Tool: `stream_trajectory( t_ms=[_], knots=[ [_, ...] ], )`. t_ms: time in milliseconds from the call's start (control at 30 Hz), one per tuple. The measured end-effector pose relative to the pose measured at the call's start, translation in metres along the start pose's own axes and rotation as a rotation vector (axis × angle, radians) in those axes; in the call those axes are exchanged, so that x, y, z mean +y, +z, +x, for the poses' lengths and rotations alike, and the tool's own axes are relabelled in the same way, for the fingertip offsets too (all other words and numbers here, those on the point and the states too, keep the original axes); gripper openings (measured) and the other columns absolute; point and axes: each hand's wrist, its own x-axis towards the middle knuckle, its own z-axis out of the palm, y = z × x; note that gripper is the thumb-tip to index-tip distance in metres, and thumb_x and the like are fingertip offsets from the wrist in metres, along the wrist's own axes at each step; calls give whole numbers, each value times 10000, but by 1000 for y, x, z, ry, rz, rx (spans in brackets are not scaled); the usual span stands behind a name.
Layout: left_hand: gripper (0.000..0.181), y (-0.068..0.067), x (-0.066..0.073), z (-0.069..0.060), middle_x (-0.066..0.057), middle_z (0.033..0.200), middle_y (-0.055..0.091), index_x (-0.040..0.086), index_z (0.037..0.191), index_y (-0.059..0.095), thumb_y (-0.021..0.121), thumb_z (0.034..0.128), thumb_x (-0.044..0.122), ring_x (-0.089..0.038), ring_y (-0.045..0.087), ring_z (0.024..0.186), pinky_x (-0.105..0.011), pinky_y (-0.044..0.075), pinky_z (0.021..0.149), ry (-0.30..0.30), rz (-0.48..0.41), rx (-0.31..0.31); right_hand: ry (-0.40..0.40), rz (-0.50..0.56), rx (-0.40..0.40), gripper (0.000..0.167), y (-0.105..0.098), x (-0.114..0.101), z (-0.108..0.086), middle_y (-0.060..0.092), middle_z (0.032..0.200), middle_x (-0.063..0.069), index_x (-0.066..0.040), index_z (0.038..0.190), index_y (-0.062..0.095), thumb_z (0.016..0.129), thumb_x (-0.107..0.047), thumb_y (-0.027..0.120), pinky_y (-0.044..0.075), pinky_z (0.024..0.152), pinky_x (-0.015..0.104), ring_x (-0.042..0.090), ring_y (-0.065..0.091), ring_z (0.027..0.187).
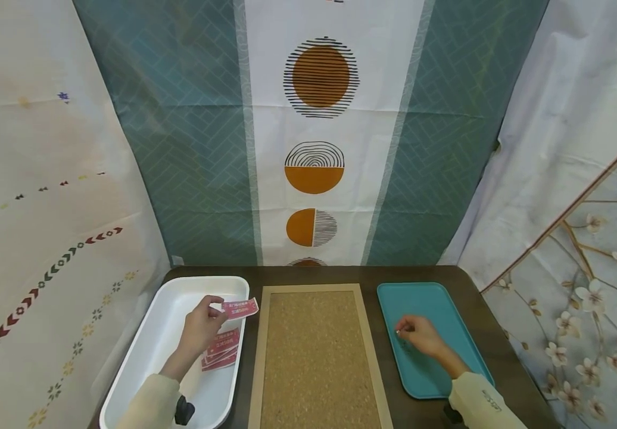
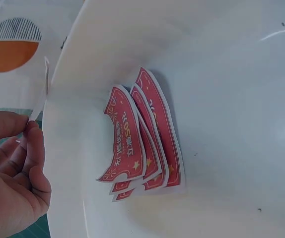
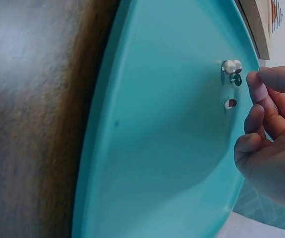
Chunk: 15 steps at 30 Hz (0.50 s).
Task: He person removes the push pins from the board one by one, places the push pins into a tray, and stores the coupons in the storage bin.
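My left hand pinches a red and white paper coupon by one end, above the right side of the white tray. In the left wrist view that coupon shows edge-on between thumb and index finger. Several more red coupons lie overlapping in the tray. Over the teal tray, my right hand brings thumb and index fingertips together, and a small silvery thumbtack shows at them. A few thumbtacks lie in the tray close to these fingers.
A cork board with a wooden frame lies between the two trays on the dark brown table. Patterned cloth hangs behind the table, with further cloths at the left and right sides.
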Motion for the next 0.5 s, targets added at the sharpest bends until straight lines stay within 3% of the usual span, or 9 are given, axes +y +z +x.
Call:
stream_trajectory(
  t_ms=[500],
  knots=[
    [451,-16,-22,-9,-170,1008,699,-23,1382,516,675,994,143,-239,670,748,-336,574,600,-84,32,-101,24,-27,39,38,-2,13,-5,704,856,30,-19,906,728,896,-33,762,496,722,303,105,602,803]
  ],
)
